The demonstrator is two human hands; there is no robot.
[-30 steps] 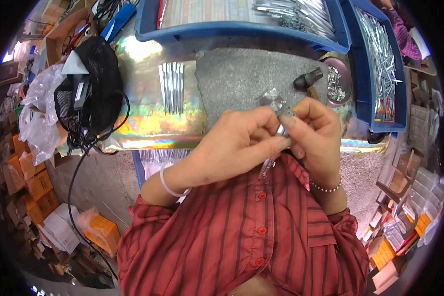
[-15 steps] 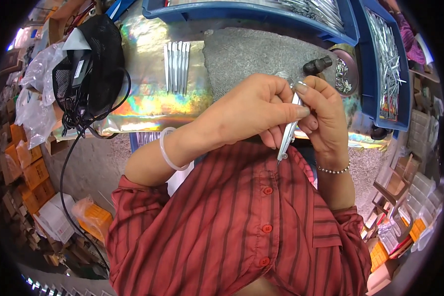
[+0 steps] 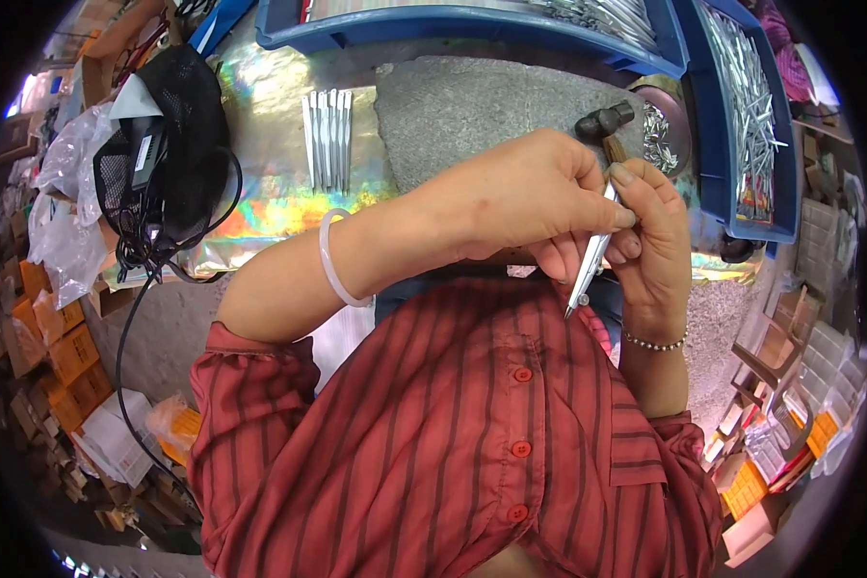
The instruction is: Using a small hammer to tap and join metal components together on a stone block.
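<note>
Slim metal tweezers (image 3: 588, 265) held mid-air over the lap, tip pointing down; left hand (image 3: 525, 202) and right hand (image 3: 650, 236) both pinched on the upper shank. Looks light, stiff, slick and pointed, so best gripped near the top. Hammer (image 3: 602, 123) and blue trays (image 3: 742, 116) crowd the counter (image 3: 472, 106); free room toward the chest

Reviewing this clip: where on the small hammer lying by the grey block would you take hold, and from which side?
Probably the brown handle just below the dark head of the hammer, coming from above. Only that upper end shows; the rest runs under the right hand, so I cannot judge a lower grip.
</note>
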